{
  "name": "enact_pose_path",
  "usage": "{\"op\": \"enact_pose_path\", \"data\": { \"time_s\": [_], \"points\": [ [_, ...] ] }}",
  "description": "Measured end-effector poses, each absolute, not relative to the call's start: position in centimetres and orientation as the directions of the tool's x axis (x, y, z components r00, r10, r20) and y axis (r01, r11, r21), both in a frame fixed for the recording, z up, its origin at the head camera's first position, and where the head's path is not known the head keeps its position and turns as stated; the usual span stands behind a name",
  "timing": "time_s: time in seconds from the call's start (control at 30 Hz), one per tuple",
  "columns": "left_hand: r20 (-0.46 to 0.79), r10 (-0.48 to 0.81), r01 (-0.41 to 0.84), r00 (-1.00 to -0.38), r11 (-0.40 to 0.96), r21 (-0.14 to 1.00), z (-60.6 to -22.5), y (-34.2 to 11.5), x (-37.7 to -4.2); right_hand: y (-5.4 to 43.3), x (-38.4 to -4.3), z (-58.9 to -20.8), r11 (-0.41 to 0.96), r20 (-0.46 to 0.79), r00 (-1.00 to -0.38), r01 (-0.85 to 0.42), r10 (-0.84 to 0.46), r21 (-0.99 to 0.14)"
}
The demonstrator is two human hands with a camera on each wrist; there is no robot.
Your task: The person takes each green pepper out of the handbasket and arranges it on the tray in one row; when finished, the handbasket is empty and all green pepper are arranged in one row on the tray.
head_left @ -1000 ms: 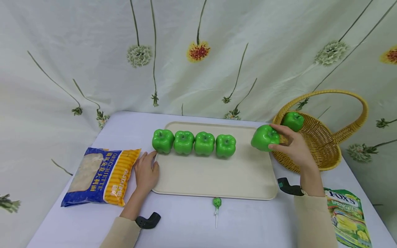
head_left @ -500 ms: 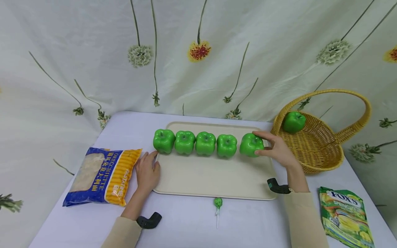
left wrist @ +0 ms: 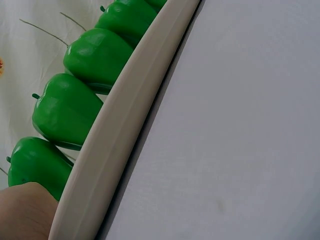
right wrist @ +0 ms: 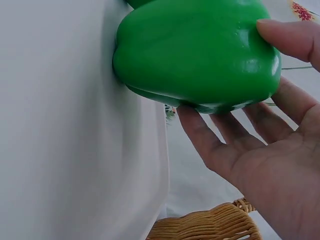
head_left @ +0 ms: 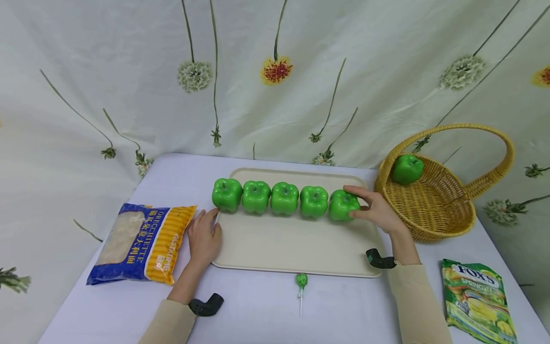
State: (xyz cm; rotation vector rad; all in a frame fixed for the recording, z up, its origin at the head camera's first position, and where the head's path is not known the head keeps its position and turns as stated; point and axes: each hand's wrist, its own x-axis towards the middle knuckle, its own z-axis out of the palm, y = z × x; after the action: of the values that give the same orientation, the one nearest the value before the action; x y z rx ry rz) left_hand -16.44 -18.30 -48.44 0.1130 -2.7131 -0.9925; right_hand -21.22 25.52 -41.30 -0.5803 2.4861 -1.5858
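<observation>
Several glossy green bell peppers stand in a row along the back half of a cream tray. My right hand holds the rightmost bell pepper between thumb and fingers. In the right wrist view this bell pepper meets the tray surface, the thumb on one side and the fingers under the other. At the tray's left edge rests my left hand, fingers relaxed, just below the leftmost bell pepper. The left wrist view shows part of that hand beside the tray rim.
A wicker basket with a tall handle stands right of the tray, one green bell pepper inside. A pasta bag lies at left, a green candy bag at right. In front of the tray lies a lollipop.
My right hand has carried the bell pepper left from beside the basket and lowered it at the right end of the row. The left hand has stayed in place.
</observation>
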Motion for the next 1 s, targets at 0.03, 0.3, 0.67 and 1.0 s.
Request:
{"op": "enact_pose_path", "data": {
  "time_s": [0.03, 0.3, 0.67, 1.0],
  "points": [
    [0.210, -0.158, 0.015, -0.965, 0.766, 0.643, -48.48, -18.32, -16.45, 25.49, -21.21, -41.29, 0.370, 0.094, -0.913, -0.253, -0.396, -0.894],
    [0.207, -0.162, 0.009, -0.965, 0.767, 0.642, -48.54, -18.24, -16.37, 25.22, -21.04, -41.33, 0.358, 0.118, -0.899, -0.284, -0.421, -0.890],
    [0.214, -0.154, 0.020, -0.965, 0.767, 0.642, -48.46, -18.23, -16.48, 25.08, -21.35, -41.70, 0.356, 0.092, -0.905, -0.255, -0.416, -0.899],
    [0.221, -0.162, 0.019, -0.962, 0.765, 0.644, -48.37, -18.18, -16.48, 24.88, -21.42, -41.81, 0.363, 0.088, -0.910, -0.248, -0.405, -0.898]
  ]
}}
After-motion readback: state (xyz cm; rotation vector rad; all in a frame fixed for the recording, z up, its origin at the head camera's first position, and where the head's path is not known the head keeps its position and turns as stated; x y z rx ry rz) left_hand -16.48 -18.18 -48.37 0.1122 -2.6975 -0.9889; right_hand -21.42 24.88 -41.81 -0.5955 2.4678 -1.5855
